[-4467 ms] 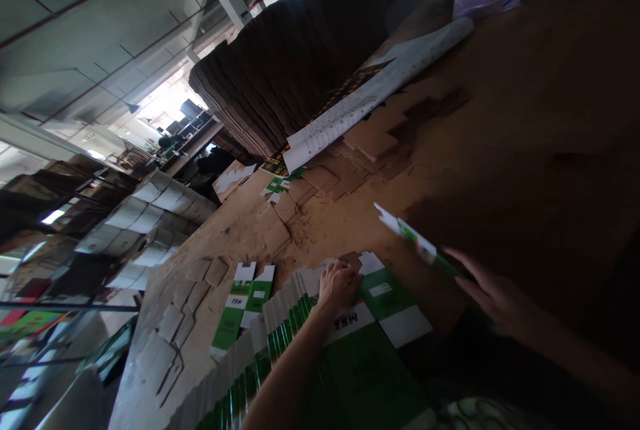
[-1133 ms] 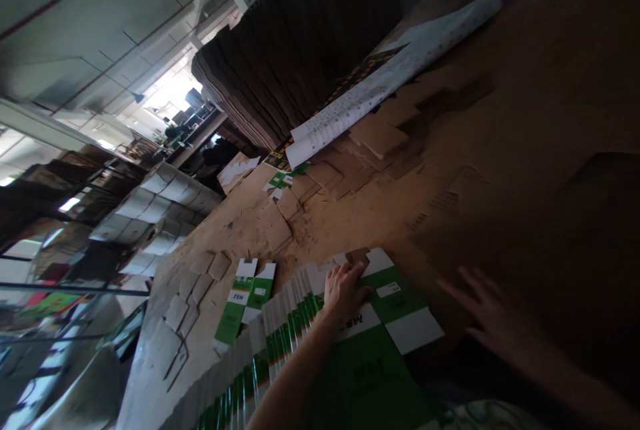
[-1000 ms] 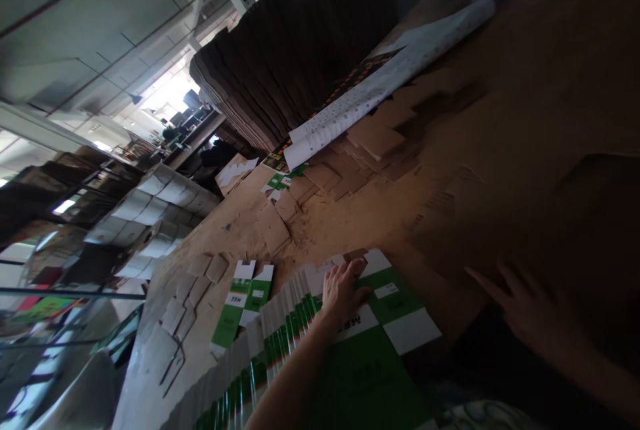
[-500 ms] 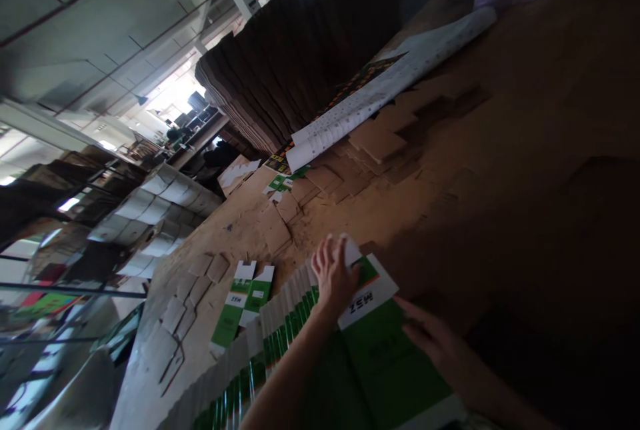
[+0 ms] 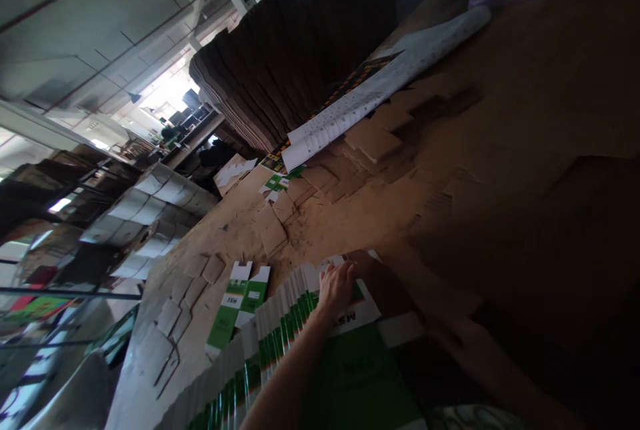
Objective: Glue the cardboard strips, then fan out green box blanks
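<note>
A row of flat green and white cartons stands on edge, closely packed, along the near side of the table. At its right end, my left hand has its fingers bent over the top of a green and white printed carton. To the right, a carton with its brown inner face showing and a pale flap is tilted over. My right hand, dark and blurred, is closed at that carton's right edge; its fingertips are hard to make out.
Two flat green and white cartons lie left of the row, beside loose brown cardboard pieces. Beyond are more cardboard pieces, a long printed white sheet and a tall cardboard stack. White boxes are piled left of the table.
My right hand has moved right and slightly down, and a carton now shows its brown inner face. My left hand has shifted slightly down, its fingers less spread.
</note>
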Demonstrator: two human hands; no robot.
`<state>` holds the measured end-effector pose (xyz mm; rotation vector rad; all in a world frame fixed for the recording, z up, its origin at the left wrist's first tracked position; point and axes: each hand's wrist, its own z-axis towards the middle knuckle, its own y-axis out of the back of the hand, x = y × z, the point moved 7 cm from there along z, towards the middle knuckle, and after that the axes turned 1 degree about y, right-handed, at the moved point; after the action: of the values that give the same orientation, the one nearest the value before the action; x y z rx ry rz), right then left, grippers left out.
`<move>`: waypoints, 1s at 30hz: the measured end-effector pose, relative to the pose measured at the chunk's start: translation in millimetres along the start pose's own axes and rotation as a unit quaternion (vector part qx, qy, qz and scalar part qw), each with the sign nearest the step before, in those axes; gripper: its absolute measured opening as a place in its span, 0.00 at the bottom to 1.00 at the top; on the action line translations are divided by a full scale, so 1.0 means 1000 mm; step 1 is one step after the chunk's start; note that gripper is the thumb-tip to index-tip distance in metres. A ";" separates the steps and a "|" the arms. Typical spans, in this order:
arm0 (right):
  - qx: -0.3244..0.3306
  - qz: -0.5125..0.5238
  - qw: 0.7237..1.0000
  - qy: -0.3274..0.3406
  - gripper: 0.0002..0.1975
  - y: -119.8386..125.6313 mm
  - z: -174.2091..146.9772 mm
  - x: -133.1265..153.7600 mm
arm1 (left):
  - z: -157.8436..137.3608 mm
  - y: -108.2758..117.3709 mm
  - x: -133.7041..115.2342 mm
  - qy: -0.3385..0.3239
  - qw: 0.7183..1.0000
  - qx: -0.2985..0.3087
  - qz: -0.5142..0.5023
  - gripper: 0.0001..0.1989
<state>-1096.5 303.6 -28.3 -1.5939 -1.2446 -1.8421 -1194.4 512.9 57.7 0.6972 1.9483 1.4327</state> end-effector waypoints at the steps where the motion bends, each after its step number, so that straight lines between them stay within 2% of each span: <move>1: 0.035 0.005 0.998 0.046 0.23 -0.014 0.001 0.008 | -0.001 -0.001 0.001 0.002 1.000 0.002 -0.001 0.19; 3: 0.083 -0.012 0.992 0.098 0.24 -0.039 0.000 0.011 | -0.002 -0.002 0.000 -0.007 1.000 0.006 -0.002 0.16; 5: 0.104 -0.045 0.987 0.114 0.25 -0.055 0.000 0.005 | -0.003 -0.003 -0.001 -0.021 1.000 0.008 -0.005 0.14; 8: 0.112 -0.089 0.982 0.122 0.25 -0.064 0.000 -0.003 | -0.005 -0.006 -0.003 -0.032 0.999 0.015 0.005 0.17; 10: 0.116 -0.122 0.977 0.134 0.24 -0.059 0.000 -0.005 | -0.005 -0.007 -0.003 -0.033 0.999 0.016 0.018 0.17; 13: 0.076 -0.213 0.962 0.151 0.29 -0.030 0.003 -0.015 | -0.005 -0.009 -0.003 -0.042 0.999 0.014 0.028 0.16; 16: -0.056 -0.332 0.933 0.130 0.34 0.024 0.007 -0.034 | -0.004 -0.009 -0.004 -0.048 0.998 0.007 0.028 0.19; 19: -0.136 -0.379 0.912 0.084 0.30 0.065 0.011 -0.042 | -0.003 -0.008 -0.008 -0.052 0.998 0.002 0.034 0.15; 20: -0.135 -0.365 0.919 0.070 0.29 0.072 0.014 -0.039 | -0.002 -0.008 -0.009 -0.052 0.998 0.005 0.036 0.12; 22: -0.098 -0.282 0.953 0.054 0.28 0.076 0.022 -0.025 | 0.000 -0.007 -0.010 -0.044 0.998 0.012 0.034 0.08; 24: -0.041 -0.152 0.987 0.044 0.27 0.072 0.030 -0.002 | 0.003 -0.006 -0.008 -0.027 0.999 0.022 0.014 0.10; 26: -0.009 -0.025 0.999 0.027 0.27 0.065 0.035 0.023 | 0.006 0.000 -0.004 0.008 0.999 0.017 -0.042 0.15; 28: -0.004 0.066 0.998 -0.002 0.29 0.053 0.033 0.043 | 0.009 0.013 0.001 0.049 0.993 -0.041 -0.103 0.20; 30: 0.010 0.133 0.990 -0.035 0.32 0.030 0.026 0.058 | 0.009 0.030 0.002 0.080 0.982 -0.133 -0.111 0.28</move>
<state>-1073.9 323.4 35.4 -1.7321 -1.0176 -1.6156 -1187.4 528.1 84.4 0.2412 1.8371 1.6068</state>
